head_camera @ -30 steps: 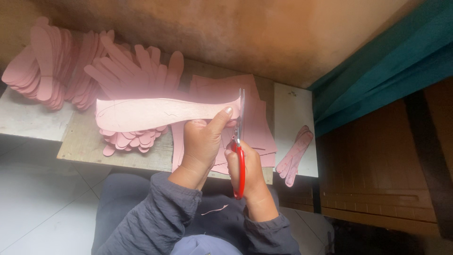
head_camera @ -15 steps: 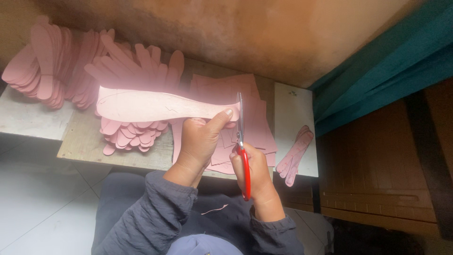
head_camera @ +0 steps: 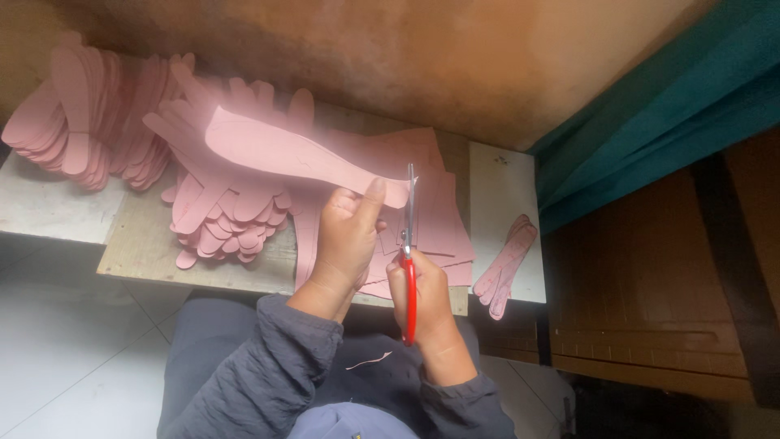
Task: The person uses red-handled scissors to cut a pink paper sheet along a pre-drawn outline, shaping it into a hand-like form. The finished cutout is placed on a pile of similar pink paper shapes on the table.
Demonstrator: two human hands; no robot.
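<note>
My left hand (head_camera: 345, 240) pinches the near end of a long pink sole-shaped cut-out (head_camera: 292, 156), which sticks out up and to the left over the board. My right hand (head_camera: 426, 301) grips red-handled scissors (head_camera: 409, 244) held upright, their blades meeting the cut-out's end just right of my left thumb. Both hands hover above a stack of flat pink sheets (head_camera: 435, 211) at the board's near edge.
Piles of pink sole-shaped pieces (head_camera: 219, 211) cover the wooden board (head_camera: 142, 252), with a bigger heap (head_camera: 81, 114) at the far left. A few more pieces (head_camera: 508, 264) lie on a white board at the right. A brown wall rises behind; teal cloth (head_camera: 674, 106) hangs at the right.
The pink cut-out has swung from lying level to pointing up and to the left. The scissors have stayed near its end, beside my left thumb.
</note>
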